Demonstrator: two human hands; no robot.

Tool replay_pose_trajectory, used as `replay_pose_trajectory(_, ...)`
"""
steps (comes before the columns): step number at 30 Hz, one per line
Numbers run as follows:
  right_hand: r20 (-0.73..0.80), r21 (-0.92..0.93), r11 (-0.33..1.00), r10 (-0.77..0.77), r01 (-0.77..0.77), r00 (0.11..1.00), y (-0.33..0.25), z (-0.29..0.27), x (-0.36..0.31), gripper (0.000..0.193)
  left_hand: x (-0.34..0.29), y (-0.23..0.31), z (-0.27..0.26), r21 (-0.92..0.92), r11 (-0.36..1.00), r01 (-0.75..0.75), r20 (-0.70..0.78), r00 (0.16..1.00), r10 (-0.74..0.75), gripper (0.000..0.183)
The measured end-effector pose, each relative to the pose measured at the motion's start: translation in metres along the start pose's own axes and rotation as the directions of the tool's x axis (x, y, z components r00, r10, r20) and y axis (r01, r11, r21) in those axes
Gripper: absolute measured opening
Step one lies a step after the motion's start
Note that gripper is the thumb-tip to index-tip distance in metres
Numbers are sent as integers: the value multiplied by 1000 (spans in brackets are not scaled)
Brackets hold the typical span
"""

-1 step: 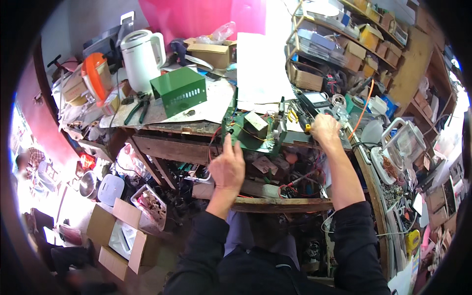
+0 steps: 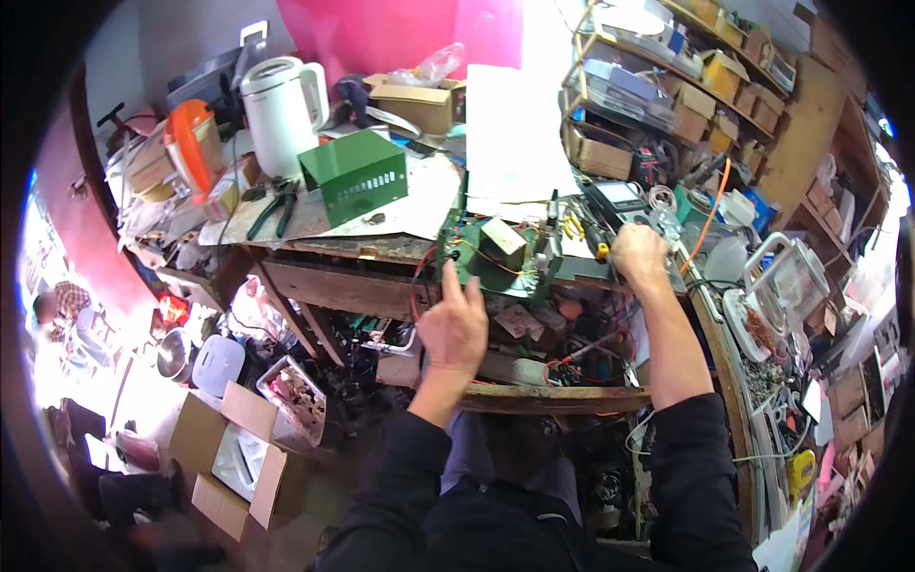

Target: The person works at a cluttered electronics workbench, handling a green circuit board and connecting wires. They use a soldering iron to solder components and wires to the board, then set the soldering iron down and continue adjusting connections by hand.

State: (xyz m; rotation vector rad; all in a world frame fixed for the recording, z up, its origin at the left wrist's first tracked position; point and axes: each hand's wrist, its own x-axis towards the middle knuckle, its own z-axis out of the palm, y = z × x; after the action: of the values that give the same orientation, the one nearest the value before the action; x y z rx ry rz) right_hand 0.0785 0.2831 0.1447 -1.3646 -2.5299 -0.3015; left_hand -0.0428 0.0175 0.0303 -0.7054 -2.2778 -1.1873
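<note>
My left hand [image 2: 454,332] is at the front left corner of an opened green metal chassis [image 2: 491,276]. Its index finger is stretched up against or just before the chassis's front edge, and another finger stands apart from it. A pale block-shaped part [image 2: 503,241], probably a transformer, sits in the chassis among thin wires. To the right, my right hand [image 2: 639,253] is closed at the bench edge, beside a tool with a yellow-tipped handle [image 2: 602,251]. What its fingers hold is hidden. The green vented cover [image 2: 355,176] stands on the bench to the left.
Dark-handled pliers [image 2: 274,214] lie left of the cover, before a white jug [image 2: 278,114]. A digital meter [image 2: 620,195] and yellow-handled pliers [image 2: 573,227] lie behind my right hand. Below is an open drawer [image 2: 553,400] of parts and leads. An open carton [image 2: 276,477] stands on the floor.
The view has shifted slightly. The fingers of my left hand are spread a little further apart at the chassis edge; my right hand remains closed in about the same place.
</note>
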Motion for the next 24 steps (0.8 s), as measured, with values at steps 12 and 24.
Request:
replay_pose_trajectory(12,-172,328,943,8,50,985,56,-5,2,45,17,33,14,-888,232,398,250,839,-483,37)
replay_pose_trajectory(24,-152,788,-615,-136,37,979,33,-45,-51,22,19,3,9,-770,557,313,221,948,-228,30)
